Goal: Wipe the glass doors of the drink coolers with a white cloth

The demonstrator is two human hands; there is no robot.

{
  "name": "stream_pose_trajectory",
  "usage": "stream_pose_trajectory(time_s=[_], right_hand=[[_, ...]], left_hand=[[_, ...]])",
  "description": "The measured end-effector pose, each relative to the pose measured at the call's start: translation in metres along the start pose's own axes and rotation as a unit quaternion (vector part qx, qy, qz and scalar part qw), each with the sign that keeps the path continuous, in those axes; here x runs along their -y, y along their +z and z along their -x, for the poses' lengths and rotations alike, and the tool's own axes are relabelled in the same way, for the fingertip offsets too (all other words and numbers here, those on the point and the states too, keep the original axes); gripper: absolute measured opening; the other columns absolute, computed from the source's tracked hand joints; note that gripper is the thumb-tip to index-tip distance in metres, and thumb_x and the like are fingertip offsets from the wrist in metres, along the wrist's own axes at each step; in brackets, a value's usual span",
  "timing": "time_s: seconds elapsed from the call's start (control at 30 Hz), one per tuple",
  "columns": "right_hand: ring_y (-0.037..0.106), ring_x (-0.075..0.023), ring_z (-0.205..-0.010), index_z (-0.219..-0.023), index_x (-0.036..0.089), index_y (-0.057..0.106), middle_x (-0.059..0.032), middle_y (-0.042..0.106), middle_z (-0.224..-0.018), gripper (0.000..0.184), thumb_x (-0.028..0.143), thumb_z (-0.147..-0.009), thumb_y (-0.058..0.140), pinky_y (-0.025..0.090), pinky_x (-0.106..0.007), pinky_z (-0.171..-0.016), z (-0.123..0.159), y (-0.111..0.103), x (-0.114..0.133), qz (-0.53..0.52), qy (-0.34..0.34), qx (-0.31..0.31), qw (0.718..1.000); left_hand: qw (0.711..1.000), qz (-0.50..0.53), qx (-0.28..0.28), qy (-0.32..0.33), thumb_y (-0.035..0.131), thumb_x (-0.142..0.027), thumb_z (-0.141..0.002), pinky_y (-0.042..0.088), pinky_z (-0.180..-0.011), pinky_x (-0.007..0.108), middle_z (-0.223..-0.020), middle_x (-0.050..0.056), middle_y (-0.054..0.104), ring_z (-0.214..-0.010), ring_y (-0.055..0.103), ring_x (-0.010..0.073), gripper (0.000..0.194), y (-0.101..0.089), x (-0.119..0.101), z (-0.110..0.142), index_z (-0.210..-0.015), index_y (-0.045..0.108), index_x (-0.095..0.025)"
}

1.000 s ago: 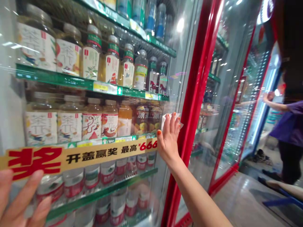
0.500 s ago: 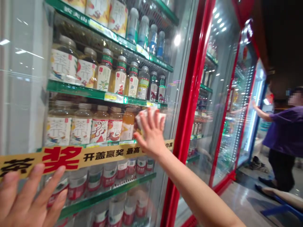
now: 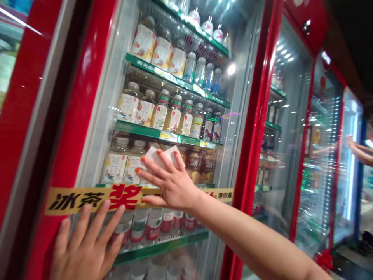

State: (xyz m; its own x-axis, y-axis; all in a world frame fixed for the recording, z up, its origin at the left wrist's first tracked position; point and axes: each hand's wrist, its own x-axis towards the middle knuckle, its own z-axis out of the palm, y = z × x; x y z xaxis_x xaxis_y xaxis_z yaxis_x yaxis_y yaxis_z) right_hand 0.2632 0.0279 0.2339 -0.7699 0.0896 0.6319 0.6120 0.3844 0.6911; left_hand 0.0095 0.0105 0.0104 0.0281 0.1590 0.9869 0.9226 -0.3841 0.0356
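My right hand (image 3: 169, 179) presses a folded white cloth (image 3: 178, 154) flat against the glass door (image 3: 221, 163) of a drinks fridge. Its fingers are spread over the cloth, and the thumb points left across the yellow strip (image 3: 72, 200) with black and red lettering. At the lower left, my left hand (image 3: 87, 241) is open, fingers apart, its fingertips at the strip's lower edge. Whether it touches the glass I cannot tell. Behind the door, tea bottles (image 3: 115, 163) stand on green-edged shelves (image 3: 140, 128), partly hidden by my right hand and the cloth.
Red frames (image 3: 250, 128) border the door on both sides. More glass-fronted fridges (image 3: 291, 116) run off to the right. At the far right edge, another person's arm (image 3: 361, 153) reaches to a lit fridge door.
The view has swung left, bringing in the door's left red frame. My right hand has slid the cloth leftward over the glass, in front of the tea bottles. My left hand stays open.
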Motion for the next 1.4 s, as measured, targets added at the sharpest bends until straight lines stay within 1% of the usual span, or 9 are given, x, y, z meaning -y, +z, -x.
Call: stream_pose_trajectory(time_s=[0.1, 0.3, 0.47, 0.67, 0.87, 0.97, 1.07, 1.17, 1.4], right_hand=[[0.017, -0.0294, -0.177, -0.174, 0.036, 0.042, 0.005, 0.036, -0.185, 0.071, 0.071, -0.113, 0.043, -0.006, -0.064, -0.143, -0.034, -0.012, -0.004, -0.013, -0.092, 0.021, 0.995], [0.006, -0.0396, -0.177, -0.178, 0.03, 0.033, -0.0013, 0.023, -0.189, 0.077, 0.069, -0.113, 0.043, -0.003, -0.078, -0.139, -0.115, -0.013, 0.0, -0.005, 0.115, -0.049, 0.992], [0.025, -0.0188, -0.175, -0.172, 0.032, 0.045, 0.0078, 0.037, -0.184, 0.075, 0.074, -0.111, 0.042, 0.01, -0.045, -0.147, -0.107, -0.008, 0.046, -0.019, -0.212, 0.029, 0.977], [0.013, -0.0356, -0.177, -0.176, 0.024, 0.039, -0.0033, 0.03, -0.187, 0.08, 0.072, -0.112, 0.045, 0.003, -0.066, -0.144, -0.139, -0.007, 0.027, -0.034, 0.103, -0.086, 0.99], [0.023, -0.0235, -0.175, -0.173, 0.03, 0.044, 0.0049, 0.038, -0.184, 0.071, 0.068, -0.113, 0.04, 0.007, -0.053, -0.147, -0.082, 0.003, 0.061, -0.037, -0.07, -0.038, 0.996], [0.011, -0.032, -0.178, -0.177, 0.034, 0.035, 0.0007, 0.028, -0.188, 0.072, 0.068, -0.114, 0.038, 0.007, -0.068, -0.143, -0.012, -0.001, 0.009, -0.037, 0.15, -0.037, 0.987], [0.002, -0.0455, -0.177, -0.181, 0.021, 0.022, -0.0184, 0.012, -0.19, 0.081, 0.067, -0.115, 0.026, 0.012, -0.082, -0.134, 0.051, -0.008, -0.063, -0.047, 0.471, -0.056, 0.879], [0.001, -0.0514, -0.175, -0.182, 0.01, 0.012, -0.0304, 0.005, -0.188, 0.089, 0.069, -0.114, 0.014, 0.016, -0.089, -0.128, 0.071, -0.007, -0.076, -0.046, 0.583, -0.076, 0.807], [-0.004, -0.0292, -0.179, -0.181, 0.039, 0.02, 0.005, 0.018, -0.191, 0.081, 0.074, -0.111, 0.039, 0.01, -0.062, -0.145, 0.086, 0.026, 0.023, -0.005, 0.141, -0.019, 0.99]], left_hand=[[1.0, -0.006, -0.013, -0.001, 0.055, -0.057, -0.107, 0.002, -0.147, 0.056, -0.185, -0.002, 0.028, -0.177, 0.012, 0.0252, 0.07, -0.01, -0.01, -0.01, -0.173, 0.035, -0.045], [0.999, -0.019, -0.029, 0.016, 0.054, -0.056, -0.108, 0.003, -0.148, 0.056, -0.184, -0.001, 0.031, -0.177, 0.013, 0.0253, 0.07, -0.01, -0.008, -0.012, -0.174, 0.033, -0.043], [0.999, -0.018, -0.036, 0.029, 0.057, -0.05, -0.108, 0.006, -0.148, 0.059, -0.184, -0.001, 0.033, -0.177, 0.013, 0.0243, 0.077, -0.006, -0.004, -0.008, -0.176, 0.022, -0.046], [0.998, -0.032, -0.035, 0.04, 0.059, -0.05, -0.106, 0.005, -0.148, 0.058, -0.18, 0.006, 0.042, -0.177, 0.015, 0.0267, 0.066, -0.008, -0.001, -0.008, -0.169, 0.046, -0.035], [0.993, -0.059, -0.025, 0.1, 0.068, -0.041, -0.101, 0.003, -0.148, 0.052, -0.171, 0.011, 0.055, -0.178, 0.005, 0.0222, 0.056, -0.013, 0.008, -0.008, -0.155, 0.062, -0.029], [0.998, -0.022, -0.039, 0.049, 0.064, -0.042, -0.104, 0.009, -0.148, 0.05, -0.178, 0.005, 0.045, -0.175, 0.023, 0.024, 0.063, -0.027, -0.002, -0.017, -0.165, 0.053, -0.034], [0.997, -0.006, -0.048, 0.056, 0.061, -0.035, -0.104, 0.015, -0.147, 0.044, -0.179, -0.001, 0.044, -0.171, 0.033, 0.0197, 0.064, -0.042, -0.014, -0.034, -0.168, 0.049, -0.037], [0.994, -0.014, -0.05, 0.095, 0.065, -0.033, -0.102, 0.013, -0.148, 0.044, -0.182, -0.001, 0.038, -0.173, 0.03, 0.0203, 0.071, -0.043, -0.021, -0.055, -0.17, 0.045, -0.035], [0.997, -0.036, -0.033, 0.063, 0.07, -0.035, -0.102, 0.003, -0.149, 0.049, -0.186, 0.003, 0.027, -0.177, 0.014, 0.0245, 0.079, -0.014, -0.037, -0.078, -0.174, 0.037, -0.033]])
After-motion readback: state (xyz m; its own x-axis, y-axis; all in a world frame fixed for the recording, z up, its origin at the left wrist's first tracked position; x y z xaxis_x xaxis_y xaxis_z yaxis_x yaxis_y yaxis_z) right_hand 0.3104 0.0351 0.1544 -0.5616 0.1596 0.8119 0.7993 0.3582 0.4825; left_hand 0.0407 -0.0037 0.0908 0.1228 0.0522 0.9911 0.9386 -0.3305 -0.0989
